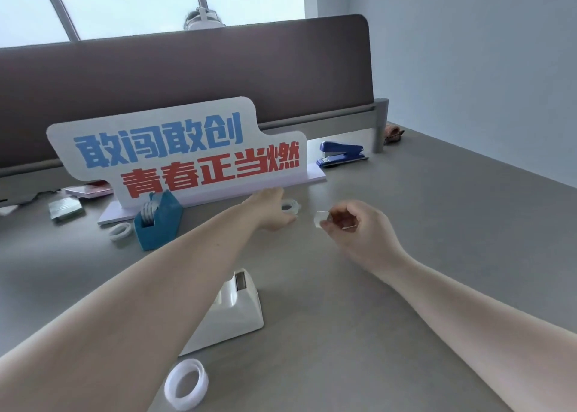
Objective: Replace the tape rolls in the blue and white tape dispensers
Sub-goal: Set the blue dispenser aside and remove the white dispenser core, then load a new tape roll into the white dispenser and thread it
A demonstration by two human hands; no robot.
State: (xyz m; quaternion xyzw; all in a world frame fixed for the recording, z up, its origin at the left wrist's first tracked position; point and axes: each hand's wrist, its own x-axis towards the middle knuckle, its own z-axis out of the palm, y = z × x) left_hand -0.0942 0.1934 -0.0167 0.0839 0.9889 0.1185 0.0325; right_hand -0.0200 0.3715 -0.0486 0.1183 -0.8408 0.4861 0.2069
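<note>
Seen from above, over a grey desk (406,255). Two bare forearms reaching in from the bottom edge, both cut off below the elbow.

Left hand (271,208) stretched far forward, resting on the desk at the foot of a sign (175,149) with blue and red characters. Fingers mostly hidden behind the wrist; tips at or on a tape roll (290,207) lying flat there. Cannot tell whether closed on it or only touching.

Right hand (352,224) raised just above the desk, curled loosely, thumb and forefinger pinching a small whitish piece (320,219). Blurred and too small to identify.

White dispenser (231,305) in the near middle, its left part hidden under the left forearm. Dark slot showing at the top end; cradle not visible, so no telling whether a roll sits inside.

Blue dispenser (159,221) farther back on the left, just in front of the sign base, with a roll (148,213) standing in its cradle. Loose ring (120,232) lying flat beside it on the left, touching or nearly touching.

Larger white ring (186,383) near the bottom edge, tilted, partly covered by the left forearm.

Blue stapler (342,154) at the back right, past the sign. Packets (65,208) at the far left, partly hidden behind the sign and hard to make out. Brown partition (187,77) along the back of the desk, the top of a person's head showing over it.
</note>
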